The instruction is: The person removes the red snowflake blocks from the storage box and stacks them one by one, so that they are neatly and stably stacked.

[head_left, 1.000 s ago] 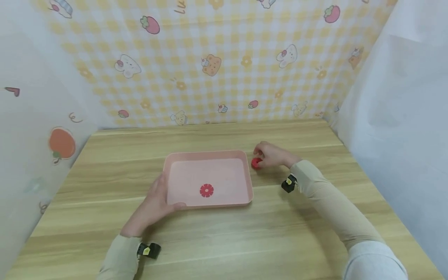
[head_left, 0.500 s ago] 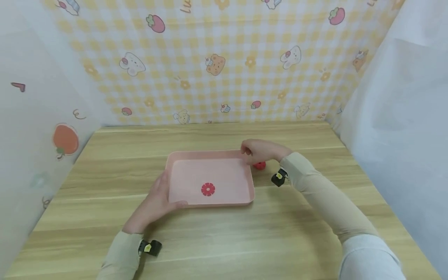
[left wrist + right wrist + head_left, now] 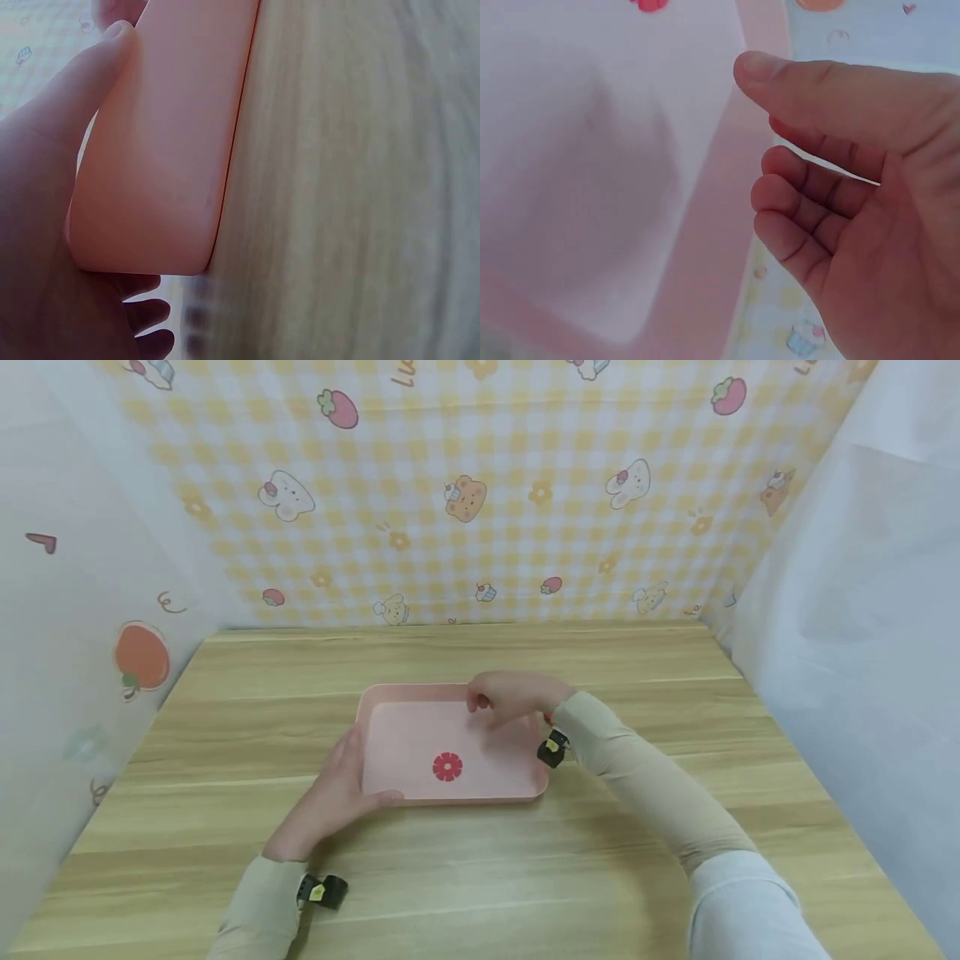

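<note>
A shallow pink tray (image 3: 416,727) rests on the table. At its near left corner my left hand (image 3: 335,793) holds it, fingers along the left side and thumb on the near wall; in the left wrist view that thumb (image 3: 90,79) lies against the wall of the tray. A red flower-shaped notched disc (image 3: 447,767) lies flat on the tray floor. My right hand (image 3: 513,695) is over the tray's far right part. In the right wrist view its fingers are loosely bent, with nothing visible between them and the thumb. Part of a red piece (image 3: 547,719) shows beside the tray, mostly hidden by the right wrist.
The wood-grain table (image 3: 480,877) extends around the tray. A yellow checked cloth (image 3: 480,552) stands behind it, with white sheets at the left (image 3: 82,760) and right (image 3: 855,635).
My right hand has left the red piece beside the tray and moved left over the tray. That red piece remains on the table. My left hand stays at the tray's corner.
</note>
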`<state>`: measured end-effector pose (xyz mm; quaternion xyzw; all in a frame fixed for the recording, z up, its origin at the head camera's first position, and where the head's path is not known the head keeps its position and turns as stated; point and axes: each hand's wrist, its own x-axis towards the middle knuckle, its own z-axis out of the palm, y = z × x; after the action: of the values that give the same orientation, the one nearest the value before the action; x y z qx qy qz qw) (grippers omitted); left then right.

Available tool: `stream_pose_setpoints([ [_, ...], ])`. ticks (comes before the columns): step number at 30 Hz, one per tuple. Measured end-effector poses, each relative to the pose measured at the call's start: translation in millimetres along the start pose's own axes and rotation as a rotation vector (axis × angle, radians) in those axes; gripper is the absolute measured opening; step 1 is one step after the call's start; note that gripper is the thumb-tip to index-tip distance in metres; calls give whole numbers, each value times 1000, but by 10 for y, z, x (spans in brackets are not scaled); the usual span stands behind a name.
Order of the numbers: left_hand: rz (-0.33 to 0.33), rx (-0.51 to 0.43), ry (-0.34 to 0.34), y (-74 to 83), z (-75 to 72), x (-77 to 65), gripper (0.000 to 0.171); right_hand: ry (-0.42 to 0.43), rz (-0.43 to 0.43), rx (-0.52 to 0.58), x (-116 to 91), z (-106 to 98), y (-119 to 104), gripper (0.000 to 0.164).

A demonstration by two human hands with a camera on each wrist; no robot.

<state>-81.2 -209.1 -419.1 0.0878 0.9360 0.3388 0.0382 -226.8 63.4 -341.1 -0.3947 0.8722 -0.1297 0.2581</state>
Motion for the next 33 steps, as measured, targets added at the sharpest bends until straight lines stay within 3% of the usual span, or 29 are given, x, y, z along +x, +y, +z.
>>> stream_pose_setpoints([
  [4, -4, -6, -1, -16, 7, -5, 129, -39, -47, -12, 134, 101, -104, 24],
  [10, 1, -24, 12, -37, 32, -3, 128, -72, -140, -137, 256, 247, -236, 18],
  [19, 15, -11, 17, -42, 35, -19, 127, -159, -233, -42, 381, 441, -298, 17],
  [26, 0, 0, 6, -20, 7, -3, 127, -201, -215, -24, 406, 463, -289, 18],
  [33, 6, -17, 21, -8, 1, 20, 128, -160, -207, -48, 439, 466, -241, 18],
])
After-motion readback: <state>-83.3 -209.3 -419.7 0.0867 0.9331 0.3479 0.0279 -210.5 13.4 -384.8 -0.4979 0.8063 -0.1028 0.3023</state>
